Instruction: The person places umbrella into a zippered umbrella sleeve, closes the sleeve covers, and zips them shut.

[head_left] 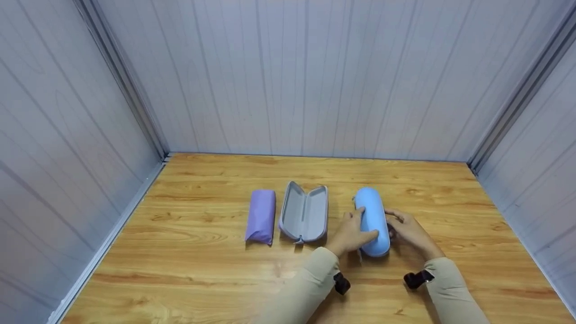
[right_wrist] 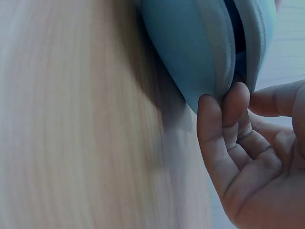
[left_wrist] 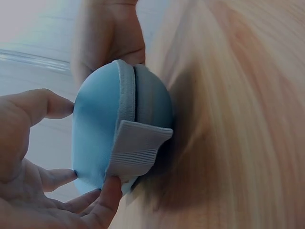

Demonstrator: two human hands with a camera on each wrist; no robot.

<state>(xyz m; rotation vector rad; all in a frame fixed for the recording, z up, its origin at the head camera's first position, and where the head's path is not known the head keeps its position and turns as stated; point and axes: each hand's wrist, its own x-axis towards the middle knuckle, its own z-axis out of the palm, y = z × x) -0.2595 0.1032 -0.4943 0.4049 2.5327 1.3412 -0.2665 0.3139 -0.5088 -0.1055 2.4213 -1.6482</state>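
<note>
A light blue glasses case (head_left: 372,216) lies lengthwise on the table, its rounded lid facing up. My left hand (head_left: 350,233) holds it from the left, with the thumb and fingertips spread over the lid and side. A ribbed grey tab (left_wrist: 138,148) sticks out from the case's end in the left wrist view. On the other long side, my right hand (head_left: 410,230) pinches the rim. In the right wrist view a dark gap (right_wrist: 236,26) shows between the two halves, with a fingertip at its edge and the thumb against one half. The case's inside is hidden.
Left of the blue case, a second glasses case (head_left: 304,216) lies spread open, its grey lining showing and its outside purple. Beside that rests a purple soft pouch (head_left: 261,216). Pale panel walls (head_left: 288,81) enclose the wooden table (head_left: 189,270) at the back and sides.
</note>
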